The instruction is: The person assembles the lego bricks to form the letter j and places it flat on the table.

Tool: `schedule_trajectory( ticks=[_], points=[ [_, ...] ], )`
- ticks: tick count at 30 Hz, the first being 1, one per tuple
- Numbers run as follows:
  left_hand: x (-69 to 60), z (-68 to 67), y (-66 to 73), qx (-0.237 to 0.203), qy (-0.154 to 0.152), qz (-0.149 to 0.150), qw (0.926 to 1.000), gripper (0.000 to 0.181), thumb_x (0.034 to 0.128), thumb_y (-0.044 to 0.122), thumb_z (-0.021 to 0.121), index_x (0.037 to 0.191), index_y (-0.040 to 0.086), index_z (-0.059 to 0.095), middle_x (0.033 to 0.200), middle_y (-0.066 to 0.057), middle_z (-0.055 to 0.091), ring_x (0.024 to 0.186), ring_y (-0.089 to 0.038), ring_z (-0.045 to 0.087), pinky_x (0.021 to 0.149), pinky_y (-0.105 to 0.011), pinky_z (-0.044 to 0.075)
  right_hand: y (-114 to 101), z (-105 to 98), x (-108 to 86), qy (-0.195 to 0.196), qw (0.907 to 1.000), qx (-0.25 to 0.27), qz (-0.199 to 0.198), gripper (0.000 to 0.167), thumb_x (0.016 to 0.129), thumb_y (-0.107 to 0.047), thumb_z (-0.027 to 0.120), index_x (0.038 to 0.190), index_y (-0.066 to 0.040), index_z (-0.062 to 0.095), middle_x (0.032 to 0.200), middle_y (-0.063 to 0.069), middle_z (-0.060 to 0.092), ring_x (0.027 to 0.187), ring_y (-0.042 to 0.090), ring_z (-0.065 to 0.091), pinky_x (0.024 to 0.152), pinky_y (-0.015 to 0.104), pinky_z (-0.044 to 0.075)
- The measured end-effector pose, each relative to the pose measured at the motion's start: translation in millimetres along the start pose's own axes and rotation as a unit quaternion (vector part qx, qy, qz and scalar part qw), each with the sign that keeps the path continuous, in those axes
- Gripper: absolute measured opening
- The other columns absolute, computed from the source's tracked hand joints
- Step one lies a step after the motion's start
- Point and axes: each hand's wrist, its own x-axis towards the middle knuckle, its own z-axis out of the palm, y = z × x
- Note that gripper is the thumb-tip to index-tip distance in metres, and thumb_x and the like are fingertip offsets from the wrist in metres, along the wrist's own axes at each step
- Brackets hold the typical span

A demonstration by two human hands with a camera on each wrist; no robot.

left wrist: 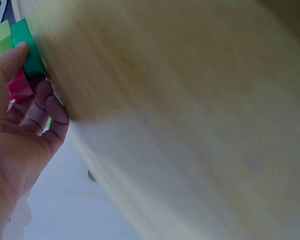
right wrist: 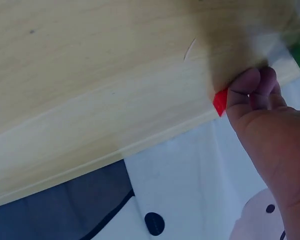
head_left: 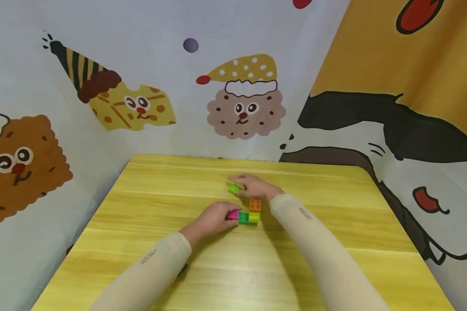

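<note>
My left hand (head_left: 214, 218) pinches the pink brick (head_left: 233, 214) at the left end of a small toy-brick build. In the left wrist view, its thumb lies against the green brick (left wrist: 27, 47). At the build's right end, an orange brick (head_left: 255, 205) tops a yellow brick (head_left: 254, 217). Farther back, my right hand (head_left: 254, 186) has its thumb and index finger about a light green brick (head_left: 234, 189); where they press is partly hidden. In the right wrist view, a red brick (right wrist: 220, 102) shows beside the curled fingers.
The wood-grain table (head_left: 148, 181) ends at a far edge just beyond the right hand. A cartoon-printed curtain (head_left: 159, 56) hangs behind and beside it. A small dark object (head_left: 183, 270) shows partly under the left forearm.
</note>
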Motion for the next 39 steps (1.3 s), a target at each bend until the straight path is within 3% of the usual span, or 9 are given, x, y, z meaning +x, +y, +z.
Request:
schedule_trajectory(
  ticks=[6,13,17,24,27,31,36,39],
  points=[
    [4.4,2.6,7.8,0.001,-0.006,0.012,0.9999,0.042,0.0986,0.026,0.08,0.137,0.012,0.072,0.118,-0.003,0.078,0.097,-0.011,0.068,0.09,-0.032,0.06,3.8,3.7,-4.9,0.003,0.9991,-0.042,0.009,0.062,0.11,-0.034,0.062,0.166,-0.037,0.037,0.175,0.02,0.027,0.159,0.046,0.031,0.127,0.065,0.03],
    [6.6,-0.6,10.8,0.002,-0.005,0.013,0.9999,0.042,0.0979,0.026,0.081,0.137,0.012,0.072,0.112,-0.002,0.078,0.091,-0.009,0.064,0.085,-0.03,0.058,8.6,4.9,-12.6,0.072,0.9952,-0.027,-0.061,0.048,0.101,-0.031,0.075,0.147,-0.017,0.067,0.153,0.018,0.059,0.141,0.038,0.056,0.12,0.052,0.046],
    [6.5,0.4,9.7,0.006,-0.004,0.016,0.9999,0.042,0.0976,0.026,0.081,0.136,0.012,0.072,0.11,-0.001,0.077,0.089,-0.009,0.063,0.085,-0.03,0.057,15.0,7.3,-23.1,0.099,0.9911,-0.018,-0.087,0.045,0.098,-0.023,0.079,0.14,-0.009,0.071,0.141,0.015,0.069,0.131,0.034,0.063,0.115,0.05,0.051],
    [1.4,5.7,5.7,-0.015,-0.009,-0.007,0.9998,0.042,0.0981,0.027,0.081,0.137,0.012,0.072,0.118,-0.003,0.078,0.094,-0.01,0.064,0.088,-0.033,0.058,24.8,15.6,-42.2,0.104,0.9936,-0.024,-0.037,0.053,0.098,-0.022,0.08,0.147,-0.01,0.065,0.141,0.01,0.071,0.13,0.029,0.067,0.115,0.046,0.052],
    [-0.7,5.9,3.4,-0.024,-0.004,-0.011,0.9996,0.043,0.0976,0.027,0.081,0.137,0.012,0.072,0.121,-0.005,0.078,0.094,-0.012,0.064,0.088,-0.035,0.059,26.8,19.5,-47.1,0.123,0.9919,-0.025,-0.017,0.053,0.098,-0.011,0.079,0.148,-0.007,0.061,0.138,0.013,0.072,0.128,0.031,0.068,0.113,0.046,0.053],
    [-3.3,4.6,0.6,-0.026,0.006,-0.013,0.9996,0.045,0.0973,0.027,0.081,0.139,0.011,0.071,0.122,-0.007,0.078,0.093,-0.012,0.063,0.087,-0.036,0.058,26.3,22.5,-51.6,0.144,0.9891,-0.03,-0.012,0.043,0.096,0.001,0.076,0.136,-0.008,0.064,0.133,0.012,0.073,0.126,0.031,0.068,0.111,0.046,0.055],
    [-4.2,5.3,-2.4,-0.019,0.01,-0.009,0.9997,0.047,0.0981,0.027,0.08,0.14,0.011,0.07,0.119,-0.007,0.078,0.089,-0.011,0.062,0.084,-0.034,0.057,27.0,22.4,-56.5,0.147,0.9884,-0.037,-0.01,0.039,0.097,-0.001,0.076,0.134,-0.011,0.068,0.136,0.011,0.073,0.128,0.031,0.068,0.112,0.046,0.054],
    [-3.1,5.8,-1.2,-0.011,0.007,-0.008,0.9999,0.047,0.0985,0.028,0.08,0.141,0.011,0.07,0.121,-0.008,0.078,0.094,-0.013,0.064,0.089,-0.036,0.058,29.6,22.7,-60.6,0.147,0.9885,-0.035,-0.007,0.041,0.097,-0.002,0.076,0.136,-0.011,0.068,0.138,0.011,0.072,0.13,0.032,0.067,0.114,0.047,0.053]
  ],
)
